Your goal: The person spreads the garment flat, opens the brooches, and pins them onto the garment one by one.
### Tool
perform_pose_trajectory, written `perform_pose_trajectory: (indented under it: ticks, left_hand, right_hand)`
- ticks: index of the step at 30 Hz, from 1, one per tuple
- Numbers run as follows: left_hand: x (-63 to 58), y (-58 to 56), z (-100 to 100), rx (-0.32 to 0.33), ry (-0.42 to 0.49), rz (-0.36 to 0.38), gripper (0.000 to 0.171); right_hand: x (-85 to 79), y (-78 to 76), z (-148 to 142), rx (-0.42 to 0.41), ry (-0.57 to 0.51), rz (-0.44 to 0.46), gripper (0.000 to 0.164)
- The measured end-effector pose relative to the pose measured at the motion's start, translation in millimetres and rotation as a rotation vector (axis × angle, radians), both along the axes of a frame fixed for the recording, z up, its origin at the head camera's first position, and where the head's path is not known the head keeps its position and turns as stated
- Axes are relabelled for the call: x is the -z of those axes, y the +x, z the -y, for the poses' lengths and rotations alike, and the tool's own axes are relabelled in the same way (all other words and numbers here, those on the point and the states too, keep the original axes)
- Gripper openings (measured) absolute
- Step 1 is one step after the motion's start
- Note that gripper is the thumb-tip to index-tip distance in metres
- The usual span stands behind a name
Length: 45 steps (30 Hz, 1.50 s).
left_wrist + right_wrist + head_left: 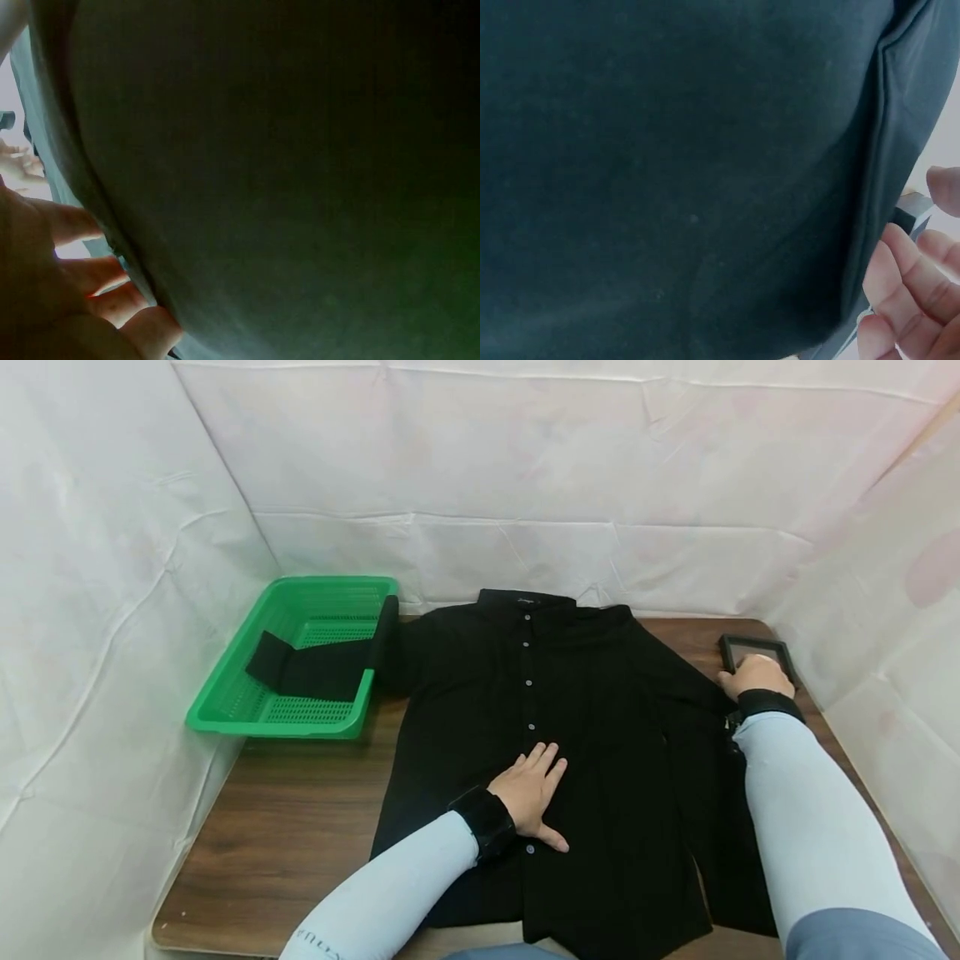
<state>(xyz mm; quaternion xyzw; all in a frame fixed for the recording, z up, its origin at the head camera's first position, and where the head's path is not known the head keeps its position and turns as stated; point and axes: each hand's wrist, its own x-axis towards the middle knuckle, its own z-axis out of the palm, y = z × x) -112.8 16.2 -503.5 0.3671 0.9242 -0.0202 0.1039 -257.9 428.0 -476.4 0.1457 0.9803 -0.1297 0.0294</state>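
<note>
A black button-up shirt (600,760) lies spread front side up, its collar at the back. My left hand (528,789) rests on the shirt's front near the button line, fingers straight and spread. The left wrist view shows the fingers (112,292) against dark cloth. At the far right, my right hand (759,675) is over the near edge of a small black-framed rectangular object (783,653). In the right wrist view its fingers (915,285) are loosely bent, with the thumb apart from them, beside a dark edge. Black cloth fills most of that view.
A green plastic basket (262,727) stands at the back left, one shirt sleeve (322,670) draped over its rim and into it. The wooden table (300,827) ends at white sheet walls (525,468) behind and on both sides. The other sleeve (738,860) hangs toward the front right.
</note>
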Motion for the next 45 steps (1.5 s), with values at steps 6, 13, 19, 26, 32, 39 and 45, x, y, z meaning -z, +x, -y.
perform_pose_trajectory:
  ticks: [6,13,19,26,32,39,45]
  left_hand:
    - [0.2,2.2,-3,-0.005,-0.042,-0.006,0.124]
    - [1.0,2.6,-2,0.0,-0.035,-0.016,0.125]
    - [2.3,1.8,-2,-0.008,-0.027,-0.021,0.125]
    - [1.0,2.6,-1,-0.01,-0.026,-0.023,0.124]
    - [3.5,1.9,-3,-0.014,-0.027,-0.012,0.124]
    - [3.0,1.8,-5,-0.024,-0.038,-0.005,0.125]
    - [-3.8,-1.6,-4,-0.025,-0.035,0.014,0.12]
  right_hand:
    - [-0.7,4.6,3,0.038,0.0,0.018,0.041]
    - [4.5,0.1,-2,0.055,0.002,0.014,0.037]
    - [12.1,-8.3,-7,0.056,0.012,-0.006,0.036]
    - [12.9,-10.1,-8,0.056,0.013,-0.01,0.036]
    - [12.1,-7.2,-8,0.065,0.009,0.008,0.034]
    - [8.5,-0.9,-4,0.069,0.014,-0.009,0.034]
    - [7.0,1.5,4,0.086,-0.035,-0.084,0.027]
